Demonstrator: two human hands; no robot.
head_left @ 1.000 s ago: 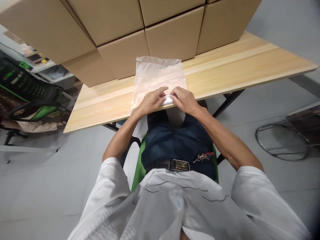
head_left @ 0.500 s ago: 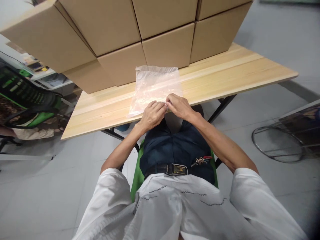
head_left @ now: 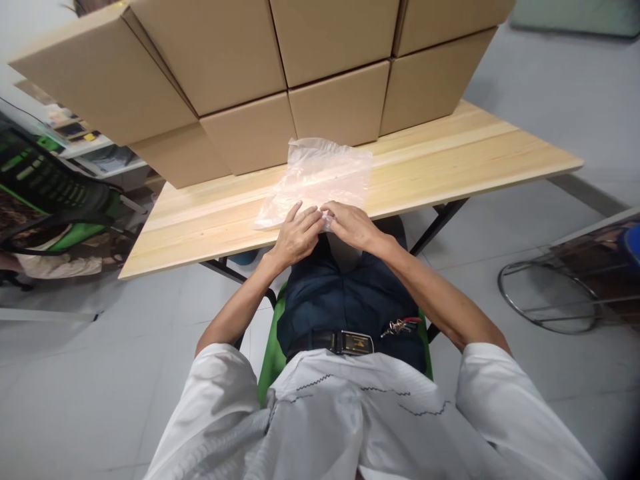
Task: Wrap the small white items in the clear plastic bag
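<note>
So the thing that had just changed was the plastic sheet (head_left: 327,175): its far end had slid askew on the table (head_left: 450,167) and rippled up, where a second earlier it lay pretty square. The near end was bunched right at the table's near edge, which to me meant the sheet was being pulled and worked from that side, not just resting there.

The right hand (head_left: 353,225) was in a narrow pinch on the crinkled near end, over the table's near edge. The left hand (head_left: 295,239) was beside it, index finger poking up and the others curled over the plastic; couldn't tell if it actually gripped anything. The white thing that showed between the thumbs earlier was mostly hidden, so no clue if it was wrapped. Cardboard boxes (head_left: 340,100) were stacked along the table's far side.
</note>
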